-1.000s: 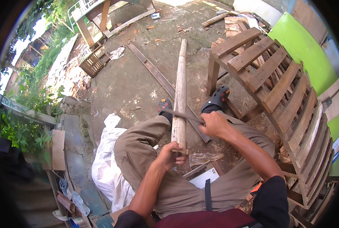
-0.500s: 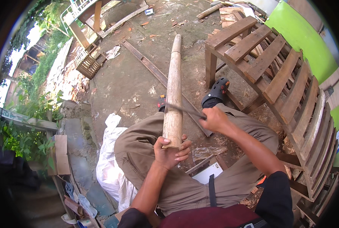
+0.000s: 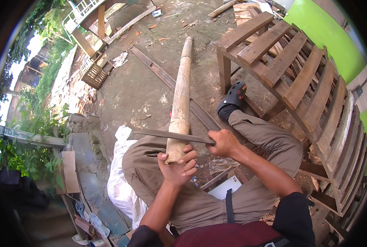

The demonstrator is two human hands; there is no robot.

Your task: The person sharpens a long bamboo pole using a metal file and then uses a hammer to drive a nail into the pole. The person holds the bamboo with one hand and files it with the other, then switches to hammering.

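A long pale bamboo pole (image 3: 181,92) slants away from me, its near cut end by my left knee. My left hand (image 3: 177,164) is closed around that near end, fingers wrapped up the right side. My right hand (image 3: 224,143) grips the handle end of a long dark flat blade (image 3: 173,135), which looks like a machete or large knife. Its blade lies crosswise over the pole, just beyond my left hand, with the tip reaching out to the left. The handle is hidden in my fist.
A slatted wooden rack (image 3: 282,74) stands close on the right, before a green panel (image 3: 327,37). A rusty metal bar (image 3: 150,66) lies under the pole. White sacking (image 3: 119,177) and a low block wall (image 3: 82,164) are left. A wooden crate (image 3: 94,75) sits farther off.
The blade has come nearer to my left hand and now reaches farther left across the pole. The pole's near end has shifted left, and my right hand has moved slightly left and down.
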